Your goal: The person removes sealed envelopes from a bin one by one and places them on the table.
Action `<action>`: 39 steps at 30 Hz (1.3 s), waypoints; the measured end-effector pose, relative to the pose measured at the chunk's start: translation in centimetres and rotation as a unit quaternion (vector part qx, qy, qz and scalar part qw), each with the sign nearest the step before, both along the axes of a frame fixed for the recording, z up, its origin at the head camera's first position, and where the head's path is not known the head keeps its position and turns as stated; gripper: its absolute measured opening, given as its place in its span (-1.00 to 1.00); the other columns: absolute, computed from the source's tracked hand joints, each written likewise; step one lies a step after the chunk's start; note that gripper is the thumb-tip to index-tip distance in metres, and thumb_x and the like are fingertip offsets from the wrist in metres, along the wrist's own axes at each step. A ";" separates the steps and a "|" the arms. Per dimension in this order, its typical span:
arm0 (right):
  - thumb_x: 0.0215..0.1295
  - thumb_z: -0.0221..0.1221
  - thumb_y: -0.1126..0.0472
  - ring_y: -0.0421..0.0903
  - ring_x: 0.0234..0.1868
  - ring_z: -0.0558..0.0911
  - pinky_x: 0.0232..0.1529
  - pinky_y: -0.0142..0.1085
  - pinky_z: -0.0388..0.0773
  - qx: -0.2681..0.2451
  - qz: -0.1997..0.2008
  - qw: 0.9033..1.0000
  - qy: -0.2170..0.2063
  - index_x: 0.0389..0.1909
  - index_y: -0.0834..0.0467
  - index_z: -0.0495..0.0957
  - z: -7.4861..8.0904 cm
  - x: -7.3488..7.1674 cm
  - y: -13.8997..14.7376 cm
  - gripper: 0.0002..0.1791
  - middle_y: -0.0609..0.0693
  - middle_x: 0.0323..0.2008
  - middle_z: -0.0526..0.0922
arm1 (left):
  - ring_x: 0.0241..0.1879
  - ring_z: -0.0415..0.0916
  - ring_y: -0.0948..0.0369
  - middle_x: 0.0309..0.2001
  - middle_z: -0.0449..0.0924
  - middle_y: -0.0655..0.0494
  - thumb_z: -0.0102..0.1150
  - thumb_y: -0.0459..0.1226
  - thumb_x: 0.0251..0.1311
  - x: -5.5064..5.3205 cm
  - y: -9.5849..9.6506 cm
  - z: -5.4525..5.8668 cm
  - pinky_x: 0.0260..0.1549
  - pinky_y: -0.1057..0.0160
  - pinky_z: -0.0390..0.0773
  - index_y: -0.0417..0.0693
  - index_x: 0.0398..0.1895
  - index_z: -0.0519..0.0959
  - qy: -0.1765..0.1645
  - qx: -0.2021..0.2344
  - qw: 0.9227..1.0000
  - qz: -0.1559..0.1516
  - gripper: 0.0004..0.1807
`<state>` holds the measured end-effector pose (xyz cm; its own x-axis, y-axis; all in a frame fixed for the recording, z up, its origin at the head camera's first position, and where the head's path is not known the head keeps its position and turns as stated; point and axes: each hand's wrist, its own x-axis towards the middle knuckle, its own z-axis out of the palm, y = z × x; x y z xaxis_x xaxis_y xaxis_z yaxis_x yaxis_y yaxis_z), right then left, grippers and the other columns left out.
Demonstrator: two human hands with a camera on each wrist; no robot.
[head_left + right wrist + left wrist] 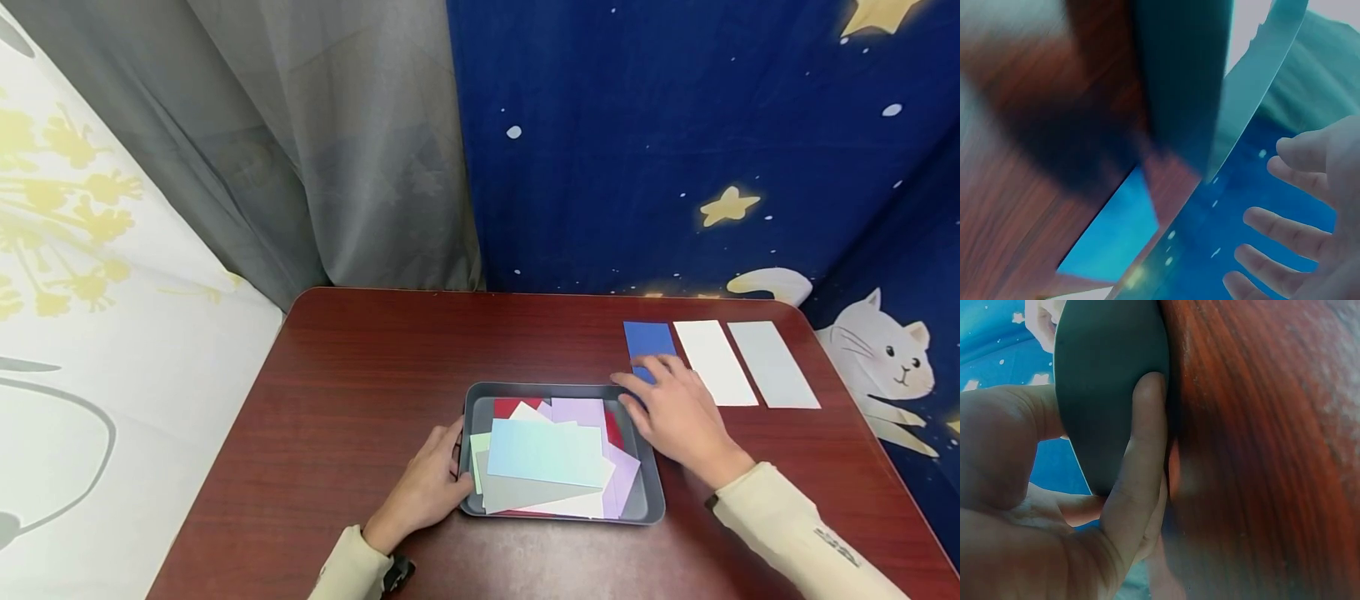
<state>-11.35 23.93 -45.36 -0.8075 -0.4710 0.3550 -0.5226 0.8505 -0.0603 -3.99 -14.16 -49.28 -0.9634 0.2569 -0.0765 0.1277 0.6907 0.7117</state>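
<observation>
1. Left hand (431, 479) at the tray's left edge, nearer half: thumb by the rim, fingers against the outer wall, pinching the tray (636, 505) between them. Left-wrist view has one fingertip pressed low on that wall, close to the table (352, 400). Reads as a steadying grip.

2. Loose cards inside the tray, overlapping at odd angles. Pale blue card (547, 452) on top, mid-tray; grey card (495, 492) under it toward the near left corner; lilac card (577, 408) at the far edge; green card (480, 446) by the left edge. Low walls probably keep the heap together. Tray floor shows along the right edge.

3. Right hand (681, 417) over the tray's far right corner, fingers spread, nothing held. Right-wrist view shows fingertips apart from the rim. Purpose of the pose: cannot tell.

4. Beyond, near the table's far right corner, a row: blue card (649, 337), partly behind the fingers, then white card (716, 364), then pale grey card (774, 364). Narrow gaps, likely deliberate, so each lifts singly.

5. Room: wood runs wide from tray to the table's left edge; a narrower strip lies toward the far edge, curtain (600, 208) behind.
</observation>
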 end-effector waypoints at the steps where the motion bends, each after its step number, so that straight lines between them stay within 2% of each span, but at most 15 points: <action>1: 0.35 0.45 0.14 0.37 0.16 0.61 -0.05 0.23 0.66 0.002 0.004 1.000 -0.004 0.17 0.06 0.81 0.0 0.2 -0.5 -0.62 0.27 0.14 0.68 | -0.30 0.48 0.36 0.13 0.48 -0.05 0.30 -0.44 0.20 0.0 0.0 0.0 -0.37 0.31 0.57 -0.28 0.69 0.26 0.000 0.000 1.000 0.000 -0.08; 9: 0.39 0.47 0.14 0.24 0.16 0.64 0.06 0.17 0.69 -0.007 0.055 0.998 -0.037 0.19 0.04 0.81 -0.3 1.8 -3.9 -0.63 0.19 0.17 0.71 | -0.28 0.49 0.36 0.15 0.49 -0.07 0.30 -0.44 0.19 0.0 0.0 0.0 -0.36 0.31 0.58 -0.30 0.69 0.25 -0.001 0.002 1.000 0.001 -0.08; 14: 0.38 0.50 0.14 0.18 0.17 0.66 0.08 0.11 0.71 0.014 0.093 0.994 -0.059 0.23 -0.01 0.80 -0.9 2.5 -5.7 -0.59 0.13 0.19 0.73 | -0.28 0.49 0.36 0.15 0.49 -0.07 0.29 -0.44 0.20 0.0 0.0 -0.1 -0.36 0.31 0.57 -0.30 0.69 0.25 0.000 0.001 1.000 0.001 -0.08; 23: 0.32 0.53 0.04 0.22 0.25 0.65 0.11 0.15 0.70 0.062 0.147 0.982 -0.104 0.30 -0.07 0.76 -1.5 3.1 -7.9 -0.48 0.13 0.31 0.69 | -0.29 0.48 0.35 0.11 0.48 -0.04 0.30 -0.44 0.21 -0.1 0.0 -0.2 -0.37 0.31 0.57 -0.30 0.69 0.25 0.005 0.001 1.000 -0.002 -0.08; 31: 0.21 0.60 -0.06 0.27 0.28 0.62 0.03 0.15 0.73 0.074 0.158 0.973 -0.148 0.36 -0.12 0.72 -1.8 3.4 -8.6 -0.34 0.19 0.41 0.58 | -0.30 0.49 0.36 0.12 0.48 -0.05 0.30 -0.45 0.20 -0.2 -0.1 -0.4 -0.38 0.31 0.58 -0.30 0.69 0.24 0.004 0.005 1.000 -0.005 -0.08; 39: 0.21 0.61 -0.03 0.28 0.28 0.61 0.05 0.20 0.72 0.082 0.158 0.969 -0.174 0.37 -0.14 0.72 -1.7 3.5 -8.7 -0.33 0.22 0.45 0.55 | -0.31 0.47 0.37 0.10 0.48 -0.05 0.30 -0.45 0.20 -0.2 -0.1 -0.4 -0.39 0.31 0.57 -0.32 0.68 0.25 0.004 0.002 1.000 -0.005 -0.08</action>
